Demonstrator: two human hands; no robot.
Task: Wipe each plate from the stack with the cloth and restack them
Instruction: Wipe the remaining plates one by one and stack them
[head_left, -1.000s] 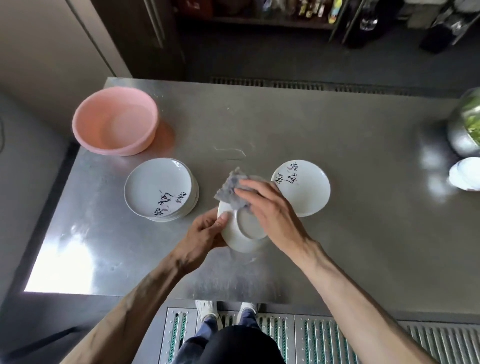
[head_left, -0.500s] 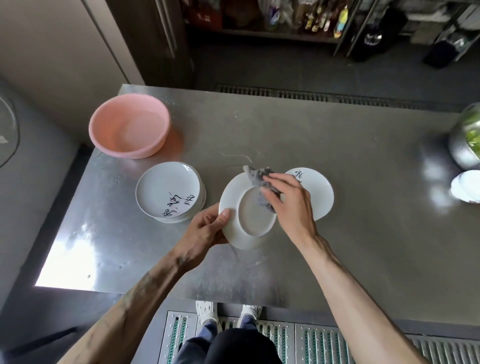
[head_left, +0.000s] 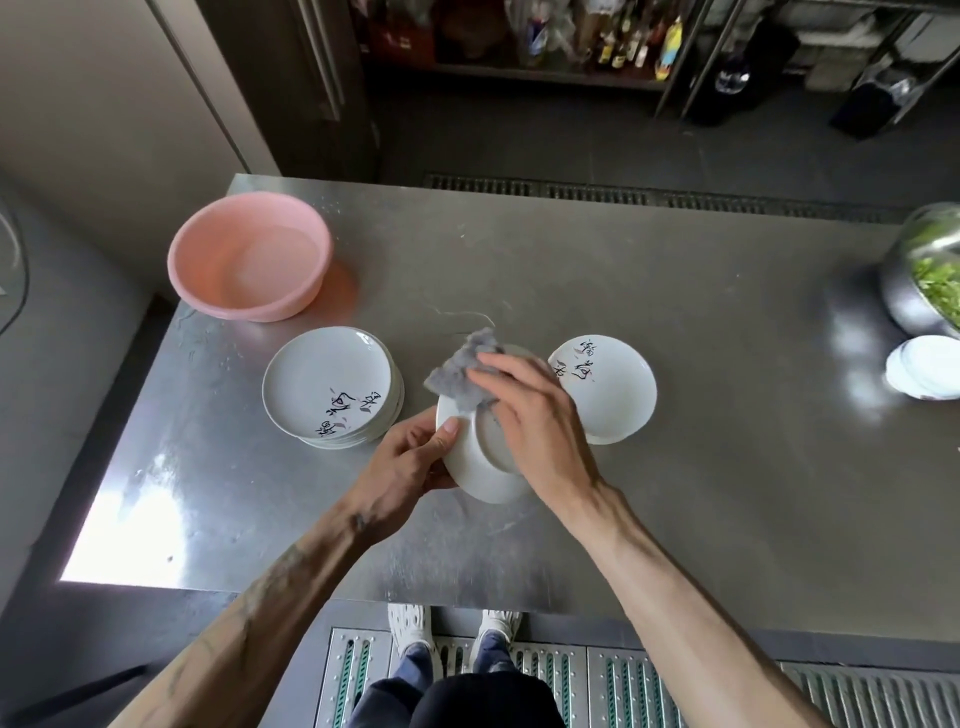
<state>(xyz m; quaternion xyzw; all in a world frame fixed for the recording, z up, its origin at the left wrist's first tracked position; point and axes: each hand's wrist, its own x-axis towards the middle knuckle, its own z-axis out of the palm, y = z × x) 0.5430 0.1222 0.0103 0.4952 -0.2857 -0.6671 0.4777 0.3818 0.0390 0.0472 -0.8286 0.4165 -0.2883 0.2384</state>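
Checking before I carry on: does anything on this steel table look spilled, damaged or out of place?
No spill or breakage shows. Only a thin pale curved line, thread or scratch, lies on the steel table beyond the grey cloth.

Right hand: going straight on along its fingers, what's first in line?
The right hand presses the grey cloth on the held plate. Beyond, likely only bare table, passing right of the pink basin; depth unclear.
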